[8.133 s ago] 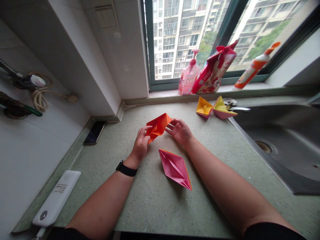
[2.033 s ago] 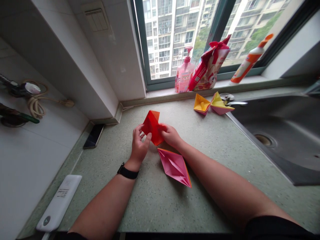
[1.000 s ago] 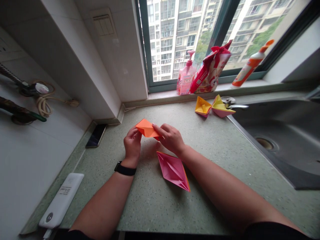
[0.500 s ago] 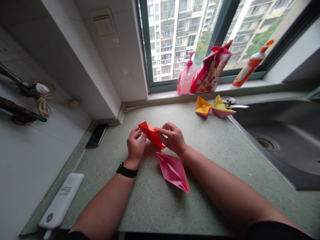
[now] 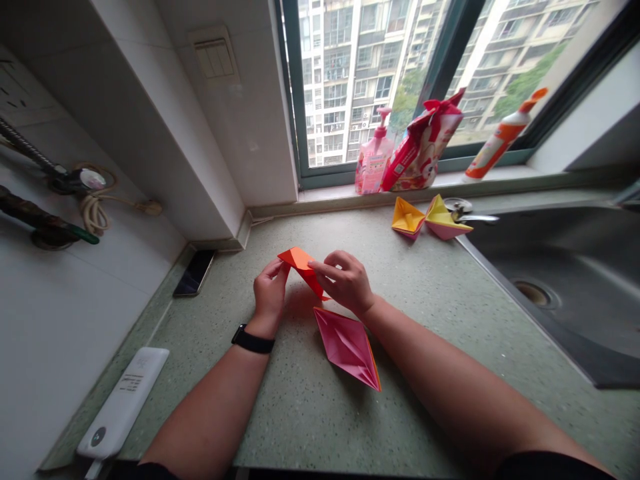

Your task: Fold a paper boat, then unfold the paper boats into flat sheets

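Note:
A folded sheet of orange-red paper (image 5: 303, 264) is held up between my two hands, just above the counter. My left hand (image 5: 270, 288) pinches its left end, with a black watch on the wrist. On the right side, my right hand (image 5: 345, 280) grips the paper's edge between thumb and fingers; part of the fold is hidden behind those fingers. Right below the hands lies a pink folded paper boat (image 5: 347, 347) with an orange edge, touched by neither hand.
Two yellow-and-pink paper boats (image 5: 407, 219) stand by the sink (image 5: 560, 267). A pump bottle (image 5: 373, 163), a red bag (image 5: 425, 147) and an orange-white bottle (image 5: 500, 143) line the windowsill. Left are a phone (image 5: 194, 273) and a white power bank (image 5: 125, 403).
The orange-red paper has tilted in my hands, so its upper face shows more. My left fingers have shifted slightly under its left end. The view has moved a little.

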Tool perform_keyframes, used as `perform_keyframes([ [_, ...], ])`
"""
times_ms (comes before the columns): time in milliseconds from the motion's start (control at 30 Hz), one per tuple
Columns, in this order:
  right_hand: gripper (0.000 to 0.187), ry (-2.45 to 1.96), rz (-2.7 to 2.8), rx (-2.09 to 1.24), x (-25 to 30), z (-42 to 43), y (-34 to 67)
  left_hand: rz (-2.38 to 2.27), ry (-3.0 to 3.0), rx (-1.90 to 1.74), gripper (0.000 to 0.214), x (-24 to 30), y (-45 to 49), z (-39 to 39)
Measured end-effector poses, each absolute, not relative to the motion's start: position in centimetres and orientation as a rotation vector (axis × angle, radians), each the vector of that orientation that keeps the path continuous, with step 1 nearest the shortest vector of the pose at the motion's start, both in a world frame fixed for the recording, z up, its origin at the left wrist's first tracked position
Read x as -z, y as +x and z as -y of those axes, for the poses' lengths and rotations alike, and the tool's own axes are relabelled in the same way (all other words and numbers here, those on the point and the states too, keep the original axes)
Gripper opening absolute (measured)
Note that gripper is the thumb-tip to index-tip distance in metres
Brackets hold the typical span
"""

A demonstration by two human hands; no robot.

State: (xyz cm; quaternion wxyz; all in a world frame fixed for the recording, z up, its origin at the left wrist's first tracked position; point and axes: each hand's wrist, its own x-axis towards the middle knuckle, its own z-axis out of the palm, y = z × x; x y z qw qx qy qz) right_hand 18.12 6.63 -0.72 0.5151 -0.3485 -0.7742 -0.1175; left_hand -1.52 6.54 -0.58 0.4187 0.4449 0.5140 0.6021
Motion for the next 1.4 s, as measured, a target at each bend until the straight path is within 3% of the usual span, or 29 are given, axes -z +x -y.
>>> perform_keyframes([
  [300,0.017,-0.767,1.862,0.304,0.6,-6.6,18.1,-1.273,1.006,-1.447,0.052,1.1,-1.8,-7.0],
  [967,0.018,-0.752,1.994,0.337,0.7,-6.3,18.0,-1.127,1.218,-1.726,0.035,0.7,-2.1,-6.7],
  [1400,0.020,-0.981,1.603,-0.115,-1.7,-7.9,19.5,-1.086,1.468,-1.677,0.026,0.2,-1.4,-5.9],
])
